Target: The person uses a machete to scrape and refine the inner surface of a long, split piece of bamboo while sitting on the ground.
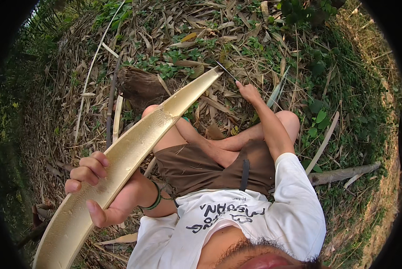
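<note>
A long, pale split bamboo piece (138, 141) slants from the lower left up to the middle, its hollow inner face turned up and a node ridge crossing it. My left hand (104, 188) grips its near part, fingers over one edge and the thumb at the other. Farther out, my right hand (249, 93) is closed around the handle of a thin, dark-bladed knife (226, 71). The blade meets or lies just beside the bamboo's far end; contact is hard to tell. Most of the knife's handle is hidden in the fist.
My crossed legs (219, 145) lie under the bamboo. A short brown log (140, 86) rests beyond it, with thin sticks and pale strips to the left. At right lie a branch (344, 174) and a pale strip (325, 142). Dry leaves and low green plants cover the ground.
</note>
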`<action>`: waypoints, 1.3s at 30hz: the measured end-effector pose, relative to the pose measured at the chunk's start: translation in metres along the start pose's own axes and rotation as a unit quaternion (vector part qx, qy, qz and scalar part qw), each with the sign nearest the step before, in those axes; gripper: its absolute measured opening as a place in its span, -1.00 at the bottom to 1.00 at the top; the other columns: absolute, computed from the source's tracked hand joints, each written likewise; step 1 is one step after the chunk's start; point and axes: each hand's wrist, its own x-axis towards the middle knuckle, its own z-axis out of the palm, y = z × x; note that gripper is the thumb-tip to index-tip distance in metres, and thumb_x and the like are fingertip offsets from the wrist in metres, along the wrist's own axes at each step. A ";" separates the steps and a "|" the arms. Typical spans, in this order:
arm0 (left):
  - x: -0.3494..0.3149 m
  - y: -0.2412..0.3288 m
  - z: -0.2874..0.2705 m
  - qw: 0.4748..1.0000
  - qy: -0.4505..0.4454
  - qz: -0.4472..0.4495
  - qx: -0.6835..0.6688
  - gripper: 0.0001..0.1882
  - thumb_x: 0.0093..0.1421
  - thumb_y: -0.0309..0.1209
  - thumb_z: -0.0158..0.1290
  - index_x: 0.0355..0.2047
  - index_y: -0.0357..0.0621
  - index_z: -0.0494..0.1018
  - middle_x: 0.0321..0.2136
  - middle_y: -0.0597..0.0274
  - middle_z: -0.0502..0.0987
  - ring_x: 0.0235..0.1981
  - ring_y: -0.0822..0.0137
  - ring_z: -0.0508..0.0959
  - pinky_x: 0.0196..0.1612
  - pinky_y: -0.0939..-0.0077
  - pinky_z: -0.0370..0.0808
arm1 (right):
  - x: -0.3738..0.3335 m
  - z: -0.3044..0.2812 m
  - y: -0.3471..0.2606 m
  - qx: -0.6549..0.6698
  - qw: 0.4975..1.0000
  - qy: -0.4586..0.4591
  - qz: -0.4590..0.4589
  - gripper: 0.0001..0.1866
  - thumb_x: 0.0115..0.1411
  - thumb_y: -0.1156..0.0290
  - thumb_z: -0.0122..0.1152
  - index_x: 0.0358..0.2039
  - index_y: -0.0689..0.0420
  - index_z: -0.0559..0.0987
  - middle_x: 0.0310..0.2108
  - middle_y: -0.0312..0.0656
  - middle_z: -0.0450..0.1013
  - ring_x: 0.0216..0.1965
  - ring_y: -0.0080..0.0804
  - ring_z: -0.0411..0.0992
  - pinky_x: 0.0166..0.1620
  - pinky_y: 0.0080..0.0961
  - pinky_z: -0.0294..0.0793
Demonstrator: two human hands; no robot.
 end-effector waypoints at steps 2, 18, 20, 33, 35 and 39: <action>-0.001 -0.002 0.006 1.000 0.007 0.000 -0.007 -0.62 -0.06 -0.14 -0.01 -0.28 -0.04 0.25 -0.55 0.33 0.09 -0.53 0.41 0.14 -0.42 0.47 0.15 | 0.006 0.003 0.010 0.006 0.996 0.083 0.015 -0.10 0.22 -0.41 -0.19 -0.28 0.32 0.63 -0.16 0.20 0.53 -0.07 0.02 0.50 -0.03 -0.05 0.39; 0.028 -0.015 0.013 0.996 0.080 -0.028 -0.017 -0.71 -0.01 -0.16 0.00 -0.35 -0.01 0.28 -0.59 0.34 0.13 -0.57 0.43 0.19 -0.42 0.48 0.21 | -0.067 -0.036 -0.048 0.189 0.955 0.080 -0.212 -0.19 0.24 -0.38 -0.12 -0.66 0.23 0.40 -0.72 -0.20 0.25 -0.62 -0.32 0.22 -0.45 -0.28 0.18; 0.035 -0.019 0.013 0.996 0.083 -0.035 -0.018 -0.73 0.01 -0.17 0.01 -0.34 0.00 0.28 -0.59 0.34 0.15 -0.57 0.43 0.22 -0.40 0.47 0.24 | -0.068 -0.031 -0.042 0.181 0.958 0.082 -0.209 -0.18 0.22 -0.39 -0.12 -0.66 0.23 0.44 -0.72 -0.16 0.29 -0.61 -0.27 0.27 -0.44 -0.26 0.22; 0.046 -0.029 0.012 0.994 0.098 -0.049 -0.017 -0.71 0.02 -0.16 0.00 -0.32 -0.01 0.26 -0.58 0.33 0.17 -0.54 0.43 0.22 -0.39 0.46 0.25 | -0.059 -0.002 -0.009 0.144 0.978 0.073 -0.134 -0.22 0.17 -0.36 0.01 -0.63 0.25 0.47 -0.67 -0.06 0.39 -0.56 -0.08 0.37 -0.38 -0.20 0.32; 0.044 -0.025 0.010 0.992 0.114 -0.049 -0.017 -0.74 0.03 -0.16 -0.03 -0.35 0.00 0.26 -0.56 0.33 0.16 -0.52 0.42 0.22 -0.38 0.45 0.24 | -0.057 0.011 -0.002 0.134 0.977 0.091 -0.140 -0.23 0.15 -0.36 0.04 -0.62 0.24 0.47 -0.65 -0.04 0.42 -0.55 -0.04 0.39 -0.37 -0.19 0.32; 0.028 -0.019 -0.007 0.995 0.067 -0.053 -0.052 -0.69 0.03 -0.16 -0.03 -0.26 0.01 0.27 -0.54 0.33 0.18 -0.50 0.42 0.20 -0.35 0.42 0.23 | -0.045 0.034 0.029 0.061 0.990 0.093 -0.090 -0.25 0.19 -0.31 0.01 -0.45 0.29 0.61 -0.38 0.20 0.55 -0.20 0.21 0.50 -0.11 -0.07 0.42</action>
